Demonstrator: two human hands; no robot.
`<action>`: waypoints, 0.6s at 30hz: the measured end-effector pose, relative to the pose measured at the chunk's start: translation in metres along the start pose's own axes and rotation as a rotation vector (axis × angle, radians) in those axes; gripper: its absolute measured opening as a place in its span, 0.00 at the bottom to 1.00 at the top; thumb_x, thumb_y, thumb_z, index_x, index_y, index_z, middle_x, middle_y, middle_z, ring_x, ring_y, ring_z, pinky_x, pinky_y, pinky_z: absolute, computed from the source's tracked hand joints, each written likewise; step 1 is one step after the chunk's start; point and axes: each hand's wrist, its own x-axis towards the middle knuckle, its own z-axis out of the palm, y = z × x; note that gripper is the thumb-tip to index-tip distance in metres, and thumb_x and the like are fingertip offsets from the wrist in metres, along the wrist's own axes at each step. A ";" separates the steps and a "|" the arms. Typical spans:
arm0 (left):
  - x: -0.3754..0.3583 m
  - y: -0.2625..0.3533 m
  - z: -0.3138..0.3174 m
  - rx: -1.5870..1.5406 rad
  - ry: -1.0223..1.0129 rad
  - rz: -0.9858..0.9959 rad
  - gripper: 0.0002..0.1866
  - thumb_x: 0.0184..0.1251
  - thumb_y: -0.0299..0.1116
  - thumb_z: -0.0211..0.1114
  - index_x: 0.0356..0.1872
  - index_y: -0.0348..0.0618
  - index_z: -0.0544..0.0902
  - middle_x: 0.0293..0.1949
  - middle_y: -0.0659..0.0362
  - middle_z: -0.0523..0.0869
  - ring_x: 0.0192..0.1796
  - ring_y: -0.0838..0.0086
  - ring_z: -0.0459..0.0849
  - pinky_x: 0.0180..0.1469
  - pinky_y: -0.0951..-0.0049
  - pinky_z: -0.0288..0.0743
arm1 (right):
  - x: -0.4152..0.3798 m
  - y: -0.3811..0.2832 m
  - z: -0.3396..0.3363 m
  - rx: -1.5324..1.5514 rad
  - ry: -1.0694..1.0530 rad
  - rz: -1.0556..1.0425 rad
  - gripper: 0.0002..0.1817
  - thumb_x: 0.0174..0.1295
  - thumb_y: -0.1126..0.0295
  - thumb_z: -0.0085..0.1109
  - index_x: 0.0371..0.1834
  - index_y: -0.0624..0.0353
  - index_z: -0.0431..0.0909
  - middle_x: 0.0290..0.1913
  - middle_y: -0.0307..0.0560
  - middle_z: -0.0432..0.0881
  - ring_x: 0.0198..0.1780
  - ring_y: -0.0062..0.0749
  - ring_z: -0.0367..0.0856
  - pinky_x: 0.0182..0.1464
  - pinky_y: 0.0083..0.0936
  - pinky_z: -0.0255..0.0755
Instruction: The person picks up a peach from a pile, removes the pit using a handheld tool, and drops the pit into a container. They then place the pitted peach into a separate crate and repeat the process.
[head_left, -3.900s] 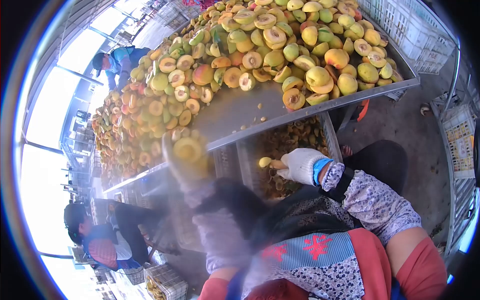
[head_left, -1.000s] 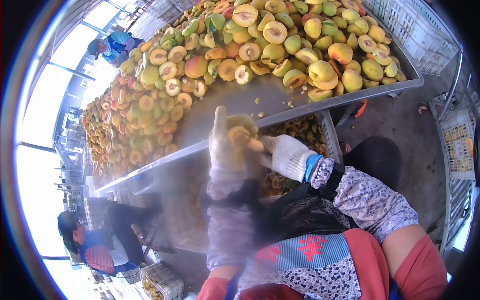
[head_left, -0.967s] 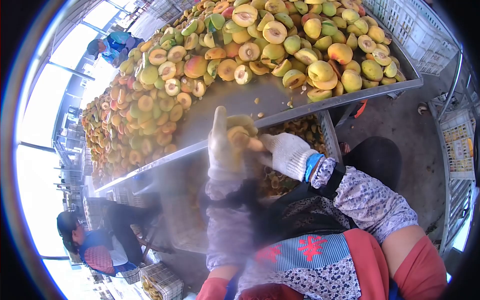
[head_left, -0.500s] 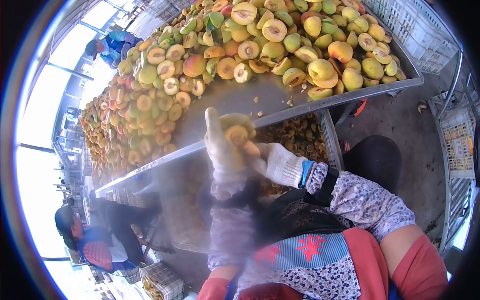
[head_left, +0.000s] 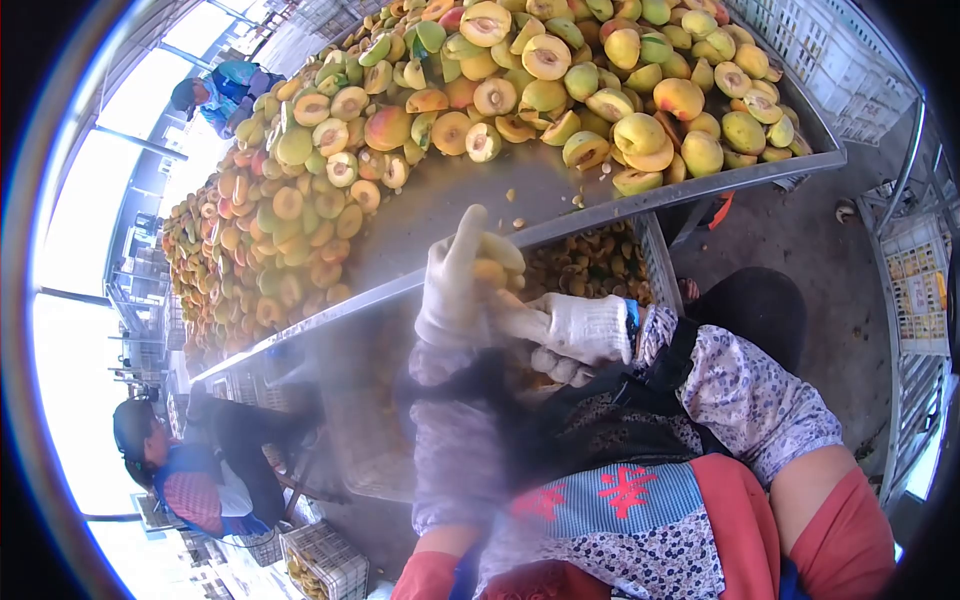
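My left hand [head_left: 462, 280], in a pale glove, is raised at the near edge of the metal table [head_left: 560, 225]. One finger points up and the others curl round a yellowish fruit piece [head_left: 488, 272], partly hidden. Close beside it on the right, my right hand [head_left: 575, 330], in a white knit glove, has its fingers bent, with a bare fingertip or thumb reaching toward the fruit. Whether it holds anything is hidden. Halved fruit [head_left: 546, 57] lies heaped on the table beyond both hands.
Below the table edge is a crate [head_left: 660, 270] with fruit pieces. One person [head_left: 190, 470] sits at the lower left; another [head_left: 225, 95] is at the far upper left. White crates [head_left: 840, 70] stand at the upper right. A crate [head_left: 325, 560] sits on the floor.
Both my hands have shifted a little to the right. My right hand is lower, with its fingers now bent beneath the fruit. The seated person has moved slightly.
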 end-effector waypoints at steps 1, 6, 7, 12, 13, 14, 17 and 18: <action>0.000 0.001 -0.001 -0.009 -0.034 -0.010 0.29 0.76 0.55 0.54 0.20 0.41 0.79 0.20 0.54 0.80 0.21 0.66 0.78 0.28 0.70 0.74 | 0.008 0.008 -0.005 0.316 -0.268 0.110 0.27 0.73 0.39 0.47 0.33 0.53 0.78 0.17 0.31 0.68 0.18 0.22 0.66 0.20 0.26 0.60; -0.001 -0.001 0.010 -0.587 0.074 0.023 0.20 0.77 0.51 0.56 0.26 0.52 0.74 0.24 0.62 0.75 0.26 0.68 0.79 0.28 0.69 0.73 | 0.008 0.002 0.005 0.443 -0.276 0.116 0.24 0.73 0.40 0.48 0.31 0.47 0.74 0.16 0.26 0.60 0.14 0.14 0.56 0.14 0.21 0.48; 0.002 -0.004 0.003 -0.763 0.054 -0.001 0.18 0.76 0.50 0.56 0.28 0.52 0.75 0.26 0.63 0.76 0.30 0.68 0.79 0.29 0.68 0.74 | 0.010 0.000 0.008 0.072 -0.073 0.014 0.24 0.71 0.43 0.51 0.36 0.55 0.79 0.18 0.40 0.75 0.16 0.31 0.72 0.19 0.30 0.65; -0.010 0.018 -0.034 -0.754 0.295 0.042 0.15 0.75 0.49 0.59 0.35 0.50 0.78 0.32 0.64 0.80 0.35 0.70 0.81 0.36 0.68 0.80 | 0.004 -0.005 -0.012 -0.985 0.160 -0.108 0.24 0.68 0.50 0.56 0.49 0.63 0.80 0.42 0.64 0.86 0.48 0.60 0.84 0.51 0.47 0.76; -0.019 0.027 -0.045 -0.583 0.422 0.094 0.15 0.75 0.49 0.59 0.36 0.48 0.80 0.33 0.63 0.81 0.35 0.70 0.81 0.37 0.69 0.81 | -0.002 -0.007 -0.015 -1.003 0.198 -0.054 0.24 0.68 0.49 0.56 0.48 0.62 0.81 0.42 0.63 0.86 0.48 0.59 0.84 0.51 0.48 0.76; -0.032 0.034 -0.060 -0.408 0.541 0.143 0.16 0.75 0.48 0.59 0.38 0.47 0.81 0.35 0.61 0.83 0.35 0.70 0.82 0.38 0.70 0.81 | -0.007 -0.006 -0.019 -1.016 0.240 0.004 0.24 0.67 0.48 0.56 0.47 0.61 0.81 0.41 0.63 0.86 0.47 0.58 0.84 0.50 0.49 0.76; -0.067 0.041 -0.122 0.619 0.641 0.263 0.18 0.74 0.45 0.61 0.47 0.39 0.84 0.39 0.57 0.86 0.37 0.69 0.85 0.37 0.73 0.80 | -0.008 0.001 -0.026 -1.011 0.450 0.007 0.22 0.67 0.49 0.56 0.45 0.59 0.82 0.39 0.60 0.87 0.46 0.57 0.85 0.49 0.49 0.77; -0.071 0.048 -0.122 0.828 0.735 0.222 0.19 0.74 0.44 0.62 0.51 0.37 0.84 0.41 0.56 0.86 0.38 0.69 0.85 0.37 0.75 0.80 | -0.008 0.003 -0.028 -1.007 0.462 0.004 0.22 0.67 0.49 0.56 0.45 0.59 0.82 0.39 0.60 0.87 0.46 0.57 0.85 0.49 0.49 0.77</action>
